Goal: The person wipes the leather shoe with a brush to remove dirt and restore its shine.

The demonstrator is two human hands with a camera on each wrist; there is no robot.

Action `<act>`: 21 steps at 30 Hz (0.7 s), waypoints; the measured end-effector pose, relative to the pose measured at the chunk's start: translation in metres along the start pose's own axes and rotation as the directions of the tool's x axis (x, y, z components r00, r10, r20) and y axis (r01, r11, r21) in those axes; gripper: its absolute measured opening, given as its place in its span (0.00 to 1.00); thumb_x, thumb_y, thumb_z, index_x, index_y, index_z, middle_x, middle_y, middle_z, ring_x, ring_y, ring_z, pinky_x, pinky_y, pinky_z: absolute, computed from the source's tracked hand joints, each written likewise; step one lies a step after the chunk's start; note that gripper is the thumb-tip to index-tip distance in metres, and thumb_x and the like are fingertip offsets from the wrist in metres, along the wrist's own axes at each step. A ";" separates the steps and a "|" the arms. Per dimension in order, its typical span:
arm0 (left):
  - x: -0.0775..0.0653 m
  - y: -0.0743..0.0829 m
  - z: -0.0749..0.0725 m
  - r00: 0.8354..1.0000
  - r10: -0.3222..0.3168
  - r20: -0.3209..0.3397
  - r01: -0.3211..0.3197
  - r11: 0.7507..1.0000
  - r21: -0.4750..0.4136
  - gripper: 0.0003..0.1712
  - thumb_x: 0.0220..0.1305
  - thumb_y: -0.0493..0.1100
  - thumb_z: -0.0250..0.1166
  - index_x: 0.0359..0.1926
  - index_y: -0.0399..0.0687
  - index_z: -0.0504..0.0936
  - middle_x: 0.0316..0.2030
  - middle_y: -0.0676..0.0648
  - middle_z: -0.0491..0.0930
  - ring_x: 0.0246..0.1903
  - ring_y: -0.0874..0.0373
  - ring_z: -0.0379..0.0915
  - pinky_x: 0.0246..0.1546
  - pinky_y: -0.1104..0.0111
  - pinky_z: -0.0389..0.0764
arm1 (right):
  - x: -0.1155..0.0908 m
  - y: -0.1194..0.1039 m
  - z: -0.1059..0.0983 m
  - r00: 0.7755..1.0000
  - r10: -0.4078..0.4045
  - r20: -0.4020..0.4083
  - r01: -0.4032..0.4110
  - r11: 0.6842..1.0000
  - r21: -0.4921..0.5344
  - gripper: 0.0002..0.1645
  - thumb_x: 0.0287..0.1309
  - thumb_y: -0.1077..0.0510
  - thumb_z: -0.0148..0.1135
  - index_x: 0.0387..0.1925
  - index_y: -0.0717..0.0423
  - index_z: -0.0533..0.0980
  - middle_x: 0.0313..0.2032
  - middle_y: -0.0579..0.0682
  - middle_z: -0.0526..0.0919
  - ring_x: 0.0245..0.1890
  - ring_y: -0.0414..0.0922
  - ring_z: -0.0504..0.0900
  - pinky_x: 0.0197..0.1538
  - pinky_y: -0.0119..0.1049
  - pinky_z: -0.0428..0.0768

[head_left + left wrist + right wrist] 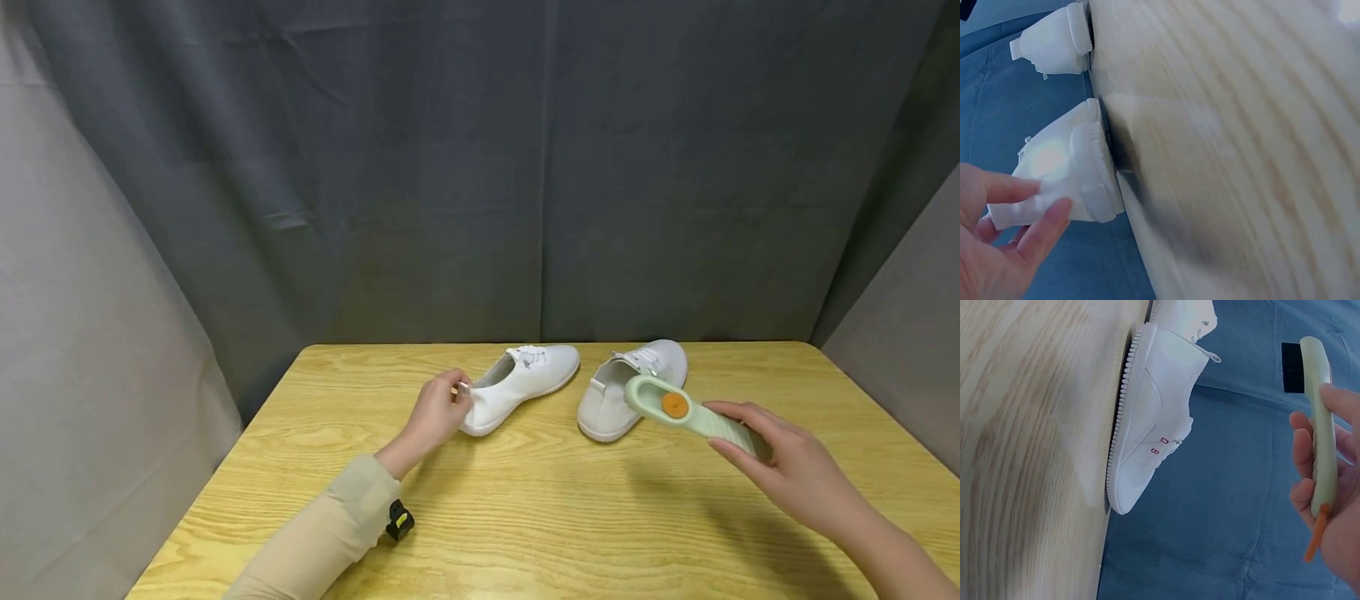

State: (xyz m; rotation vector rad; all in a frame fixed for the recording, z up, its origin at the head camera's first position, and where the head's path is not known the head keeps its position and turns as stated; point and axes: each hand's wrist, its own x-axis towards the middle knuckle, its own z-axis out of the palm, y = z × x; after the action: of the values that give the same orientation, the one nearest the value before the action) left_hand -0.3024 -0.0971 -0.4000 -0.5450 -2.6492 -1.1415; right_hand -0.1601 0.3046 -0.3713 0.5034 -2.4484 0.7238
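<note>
My left hand (438,407) pinches the heel of a white shoe (525,385) at the back of the table; in the left wrist view thumb and fingers (1050,228) close on the heel's top edge. Farther right is a second white shoe (603,408), its toe pointing away. My right hand (795,458) grips a pale green brush (708,421) by its handle, raised above the table near that second shoe. An orange round button sits on top of the brush, and the right wrist view shows its black bristles (1292,367) and an orange strap (1316,534).
Both shoes stand on a wood-grain table (525,517). A dark grey curtain (450,183) hangs behind it, with lighter cloth (90,333) on the left. Under my left wrist is a small black device (400,521) with a yellow mark.
</note>
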 end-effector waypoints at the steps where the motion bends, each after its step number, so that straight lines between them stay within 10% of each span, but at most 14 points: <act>1: 0.000 0.000 0.001 1.000 -0.004 0.021 0.005 1.000 -0.014 0.09 0.55 0.26 0.62 0.36 0.40 0.79 0.37 0.44 0.80 0.34 0.52 0.76 0.33 0.65 0.79 | 0.000 0.000 0.000 1.000 0.002 0.002 -0.002 1.000 -0.001 0.25 0.54 0.63 0.71 0.55 0.52 0.77 0.42 0.41 0.79 0.33 0.32 0.72 0.31 0.23 0.67; 8: 0.003 -0.002 0.010 0.981 -0.020 0.195 0.051 0.987 -0.154 0.11 0.58 0.26 0.64 0.41 0.40 0.79 0.44 0.41 0.78 0.43 0.45 0.79 0.36 0.65 0.81 | -0.001 0.002 -0.003 1.000 0.019 0.013 -0.019 1.000 0.000 0.25 0.54 0.63 0.71 0.55 0.52 0.77 0.42 0.43 0.79 0.32 0.33 0.71 0.30 0.24 0.68; 21: 0.018 0.013 0.042 0.958 0.025 0.284 0.040 0.975 -0.219 0.13 0.56 0.25 0.65 0.42 0.38 0.79 0.41 0.43 0.79 0.42 0.48 0.77 0.31 0.68 0.80 | -0.008 0.007 -0.002 0.997 0.062 0.049 -0.061 0.998 -0.024 0.23 0.54 0.61 0.71 0.53 0.52 0.77 0.43 0.51 0.82 0.31 0.33 0.71 0.28 0.31 0.69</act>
State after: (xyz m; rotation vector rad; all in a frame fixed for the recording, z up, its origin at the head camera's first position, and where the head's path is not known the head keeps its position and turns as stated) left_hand -0.3155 -0.0538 -0.4139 -0.7964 -2.7751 -1.4760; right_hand -0.1565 0.3123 -0.3771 0.4440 -2.5252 0.7157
